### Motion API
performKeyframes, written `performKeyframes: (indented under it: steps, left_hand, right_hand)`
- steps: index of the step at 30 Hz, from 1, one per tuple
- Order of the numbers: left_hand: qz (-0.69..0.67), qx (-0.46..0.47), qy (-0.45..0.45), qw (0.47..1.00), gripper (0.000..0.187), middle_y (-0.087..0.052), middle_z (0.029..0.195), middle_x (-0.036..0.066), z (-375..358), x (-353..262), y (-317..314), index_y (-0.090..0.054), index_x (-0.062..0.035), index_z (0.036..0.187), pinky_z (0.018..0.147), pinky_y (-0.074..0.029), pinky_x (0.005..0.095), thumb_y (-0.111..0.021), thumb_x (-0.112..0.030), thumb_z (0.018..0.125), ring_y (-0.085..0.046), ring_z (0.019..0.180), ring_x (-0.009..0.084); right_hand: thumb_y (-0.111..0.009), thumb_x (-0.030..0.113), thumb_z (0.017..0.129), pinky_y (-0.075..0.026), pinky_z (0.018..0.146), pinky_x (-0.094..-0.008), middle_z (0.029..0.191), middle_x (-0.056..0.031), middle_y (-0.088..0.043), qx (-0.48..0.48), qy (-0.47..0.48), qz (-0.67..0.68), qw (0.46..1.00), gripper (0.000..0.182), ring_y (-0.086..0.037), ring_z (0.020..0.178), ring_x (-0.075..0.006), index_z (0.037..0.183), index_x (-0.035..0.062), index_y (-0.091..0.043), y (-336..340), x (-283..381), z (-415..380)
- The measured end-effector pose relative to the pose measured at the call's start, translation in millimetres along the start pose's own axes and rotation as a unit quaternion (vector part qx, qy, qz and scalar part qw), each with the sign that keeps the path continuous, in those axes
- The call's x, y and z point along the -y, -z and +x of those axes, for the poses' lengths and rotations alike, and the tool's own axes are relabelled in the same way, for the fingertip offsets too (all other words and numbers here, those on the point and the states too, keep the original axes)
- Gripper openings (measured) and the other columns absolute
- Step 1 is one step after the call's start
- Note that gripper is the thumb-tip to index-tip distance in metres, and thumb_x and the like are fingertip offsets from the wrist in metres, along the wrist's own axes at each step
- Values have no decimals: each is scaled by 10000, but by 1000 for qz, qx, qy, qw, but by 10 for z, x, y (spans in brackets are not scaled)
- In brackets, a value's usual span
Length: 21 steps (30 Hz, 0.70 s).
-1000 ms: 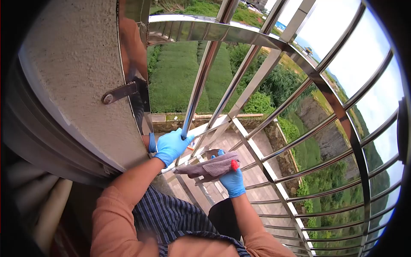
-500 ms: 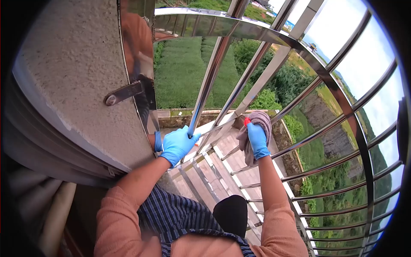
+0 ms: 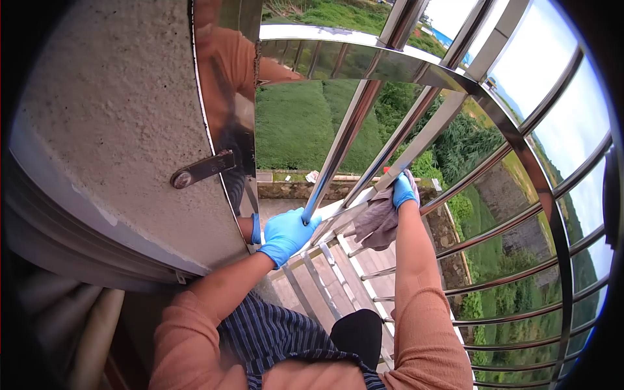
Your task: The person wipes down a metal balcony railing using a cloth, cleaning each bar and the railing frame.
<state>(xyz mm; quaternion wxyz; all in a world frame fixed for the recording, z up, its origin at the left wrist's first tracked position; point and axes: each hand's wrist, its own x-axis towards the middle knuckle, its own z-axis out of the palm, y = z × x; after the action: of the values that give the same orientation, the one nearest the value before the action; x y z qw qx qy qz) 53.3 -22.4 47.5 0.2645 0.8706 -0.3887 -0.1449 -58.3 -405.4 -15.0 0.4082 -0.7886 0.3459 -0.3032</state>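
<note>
My left hand [image 3: 289,235], in a blue glove, is closed around the lower end of a shiny steel bar [image 3: 344,146]. In my right hand [image 3: 404,191], also gloved in blue, is a greyish-purple cloth [image 3: 377,224]. That hand is at the flat square post [image 3: 426,133], with the cloth against the post's lower part and its loose end hanging down. Something small and red shows by the fingertips of my right hand; I cannot make out what it is. The post and my wrist partly hide those fingers.
A curved steel band [image 3: 351,57] crosses the upper bars. On the left stands a rough concrete wall [image 3: 117,110] with a metal bracket [image 3: 203,169] and a mirror-like steel panel [image 3: 224,71]. Slats [image 3: 335,266] lie below. Greenery [image 3: 292,123] and a stone wall edge show beyond the bars.
My right hand has moved up to the square post with the cloth, which now hangs lower from it. The view has shifted a little; my left hand keeps its hold on the bar.
</note>
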Motion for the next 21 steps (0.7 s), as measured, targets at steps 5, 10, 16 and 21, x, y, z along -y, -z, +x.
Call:
performKeyframes:
  steps: [5,10,16,21]
  left_hand:
    - [-12,4,10,1000,409,-666,808,96,19,41,-13,-664,-163,908,651,-492,413,-496,-532,849,-643,750,304]
    - [-9,21,-2,1000,410,-665,837,123,30,65,-24,-662,-141,938,683,-486,417,-475,-500,868,-639,783,318]
    - [-2,19,1,1000,419,-666,806,123,32,64,-19,-665,-140,927,679,-486,411,-476,-509,861,-637,769,323]
    - [0,-2,-2,1000,441,-668,802,118,30,55,-38,-671,-136,884,665,-490,418,-457,-522,864,-639,758,322]
  right_hand:
    - [-583,411,813,-410,896,-309,1093,-103,-626,64,-163,64,982,456,-553,1058,-194,1115,70,-617,74,820,-293]
    - [-530,496,848,-338,986,-263,1264,-50,-539,-10,-127,-110,986,564,-487,1156,-146,1253,103,-534,73,626,-339]
    - [-435,354,937,-439,738,-302,906,-95,-651,-81,-144,9,986,414,-583,826,-170,1002,0,-639,-100,278,-295]
    - [-451,373,948,-450,689,-331,801,-112,-649,-169,-105,0,980,440,-582,724,-224,892,-20,-640,-162,236,-390]
